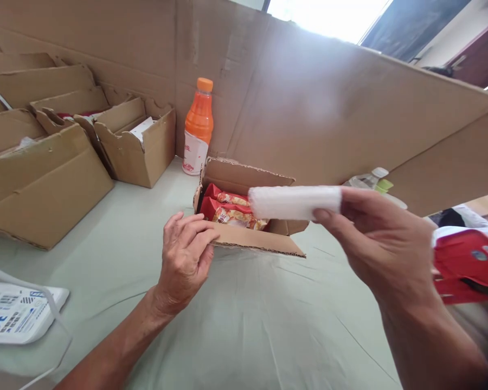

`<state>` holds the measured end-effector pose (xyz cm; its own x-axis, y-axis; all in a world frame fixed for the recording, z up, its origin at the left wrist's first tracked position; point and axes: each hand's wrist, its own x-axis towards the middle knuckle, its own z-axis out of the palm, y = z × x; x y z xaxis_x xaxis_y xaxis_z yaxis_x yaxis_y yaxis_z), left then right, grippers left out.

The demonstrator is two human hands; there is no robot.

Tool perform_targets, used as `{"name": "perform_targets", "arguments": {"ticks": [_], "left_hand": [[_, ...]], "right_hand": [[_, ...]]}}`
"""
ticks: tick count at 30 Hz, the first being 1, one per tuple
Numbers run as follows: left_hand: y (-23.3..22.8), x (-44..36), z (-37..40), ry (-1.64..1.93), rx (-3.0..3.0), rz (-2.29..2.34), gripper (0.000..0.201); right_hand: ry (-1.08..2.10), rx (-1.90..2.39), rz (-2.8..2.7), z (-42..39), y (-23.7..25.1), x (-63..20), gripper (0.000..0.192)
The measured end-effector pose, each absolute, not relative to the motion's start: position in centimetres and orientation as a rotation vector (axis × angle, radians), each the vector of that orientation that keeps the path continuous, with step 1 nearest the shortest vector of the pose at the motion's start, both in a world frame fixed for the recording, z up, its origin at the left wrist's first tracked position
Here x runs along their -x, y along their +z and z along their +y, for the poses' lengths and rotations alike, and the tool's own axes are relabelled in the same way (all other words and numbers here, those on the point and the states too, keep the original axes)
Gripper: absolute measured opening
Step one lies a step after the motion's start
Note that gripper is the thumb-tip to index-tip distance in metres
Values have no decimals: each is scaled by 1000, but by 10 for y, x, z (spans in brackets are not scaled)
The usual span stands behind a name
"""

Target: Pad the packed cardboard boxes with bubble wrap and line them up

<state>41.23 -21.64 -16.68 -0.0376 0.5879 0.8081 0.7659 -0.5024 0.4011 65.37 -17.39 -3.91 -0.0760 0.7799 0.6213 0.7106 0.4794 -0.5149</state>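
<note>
A small cardboard box point(260, 249) stands with its top flaps spread, holding red snack packets point(228, 208) with pictures of food on them. My left hand point(187, 246) grips the near flap at its left end, fingers over the top and thumb at the lower edge. Above the right part of the box, my right hand point(386, 238) pinches one end of a white, soft-looking roll point(295, 202); whether it is tissue or foam I cannot tell. The roll lies level and hides part of the packets and the box's right side.
Several open cardboard boxes point(49, 184) stand at the left. Behind the small box is an orange drink bottle point(198, 127). A tall cardboard wall point(228, 70) closes off the back. A white labelled package point(20, 314), a cable point(63, 319), a clear bottle point(366, 179) and a red bag point(467, 262) are around.
</note>
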Motion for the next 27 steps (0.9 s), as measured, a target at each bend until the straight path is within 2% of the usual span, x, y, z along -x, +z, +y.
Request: {"name": "perform_targets", "arguments": {"ticks": [5,8,10,15,18,23,27], "left_hand": [[-170,-413,-220,-1642,2060,-1456,22],[-171,-412,-220,-1661,2065,-1468,22],[-172,-411,-220,-1670,2069,-1484,22],[-173,-411,-218,-1682,2069,-1487,23],[-174,-412,-218,-1683,2077,-1480,26],[-176,-412,-218,-1699,2057,-1421,28],[-177,-411,-218,-1680,2076,-1418,28]], "right_hand": [[462,1177,-2108,-137,-39,-604,14],[537,1220,-2282,-125,-45,-596,14],[432,1253,-2386,-120,-45,-606,14],[-93,1226,-2651,-113,-30,-648,20],[-185,1180,-2856,-110,-31,-639,18],[151,1162,-3049,-108,-52,-583,33],[333,1156,-2958,-107,-60,-580,49]]}}
